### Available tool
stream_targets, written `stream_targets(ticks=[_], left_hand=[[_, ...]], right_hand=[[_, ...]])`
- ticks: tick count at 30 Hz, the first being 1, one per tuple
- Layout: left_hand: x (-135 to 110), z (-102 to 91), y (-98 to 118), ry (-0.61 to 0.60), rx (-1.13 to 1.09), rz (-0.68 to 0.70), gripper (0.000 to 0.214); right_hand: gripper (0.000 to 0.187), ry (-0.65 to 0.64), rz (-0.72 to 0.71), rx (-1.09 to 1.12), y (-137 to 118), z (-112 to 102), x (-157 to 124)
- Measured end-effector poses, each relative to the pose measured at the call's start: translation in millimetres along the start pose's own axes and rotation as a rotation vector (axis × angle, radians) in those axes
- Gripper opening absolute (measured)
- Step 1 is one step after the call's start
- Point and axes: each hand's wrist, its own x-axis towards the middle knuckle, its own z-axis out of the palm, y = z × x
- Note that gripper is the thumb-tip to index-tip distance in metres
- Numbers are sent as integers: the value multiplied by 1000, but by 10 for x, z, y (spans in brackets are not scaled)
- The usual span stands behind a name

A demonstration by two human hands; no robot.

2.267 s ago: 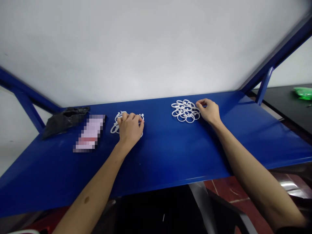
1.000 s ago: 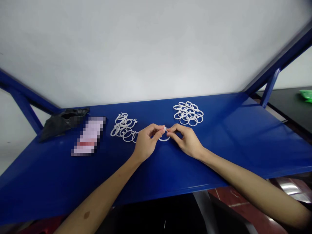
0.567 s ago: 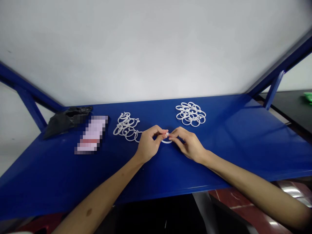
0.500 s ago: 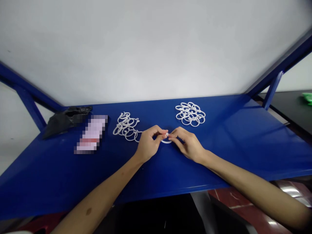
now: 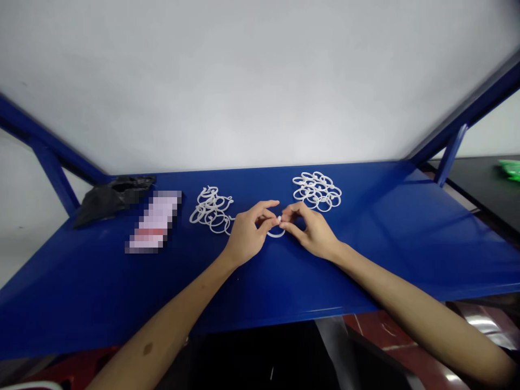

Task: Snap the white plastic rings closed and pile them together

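A white plastic ring (image 5: 277,235) is held at its top between my two hands, just above the blue table. My left hand (image 5: 248,232) pinches it from the left with thumb and a bent finger, while the index finger stretches out free. From the other side my right hand (image 5: 312,230) grips it between thumb and fingertips. The fingers partly cover the small piece where the ring's ends meet. To the left lies a loose pile of white rings (image 5: 211,210), several with their ends apart. A second pile of white rings (image 5: 317,190) lies beyond my right hand.
On the blue table (image 5: 260,292), a black plastic bag (image 5: 109,200) and a blurred pink and white packet (image 5: 155,222) lie at the left. A pale wall panel (image 5: 260,86) rises behind. Blue braces (image 5: 452,154) stand at both sides; a green item (image 5: 509,169) sits far right.
My left index finger has lifted off the ring and straightened. My right fingers have shifted slightly on it, and the ring stays between both hands.
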Motion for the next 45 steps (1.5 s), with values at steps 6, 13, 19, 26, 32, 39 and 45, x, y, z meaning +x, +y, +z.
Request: stream_targets(ticks=[6,13,19,26,32,39,45], left_hand=[[-26,12,-90,-119,89,62,42],[191,-444,-425,274,614,101,29],[254,-868,-604,423,1017,-98,36],[254,-939,-644,350,1099,-252,31],[259,-958,-561,374,1071,-273,30],[235,-960,-373,421,992,-273,22],[204,-965,-312,454,924,-202,20]], right_hand=[[11,-103,-130,-17,-18,-56,26],[17,352,12,-252,21,-460,194],[18,642,522,-435,600,-1003,196],[19,494,719,-570,880,-1079,131],[23,403,755,-601,803,-1054,132],[22,496,720,-611,716,-1072,166],[20,541,551,-638,697,-1058,152]])
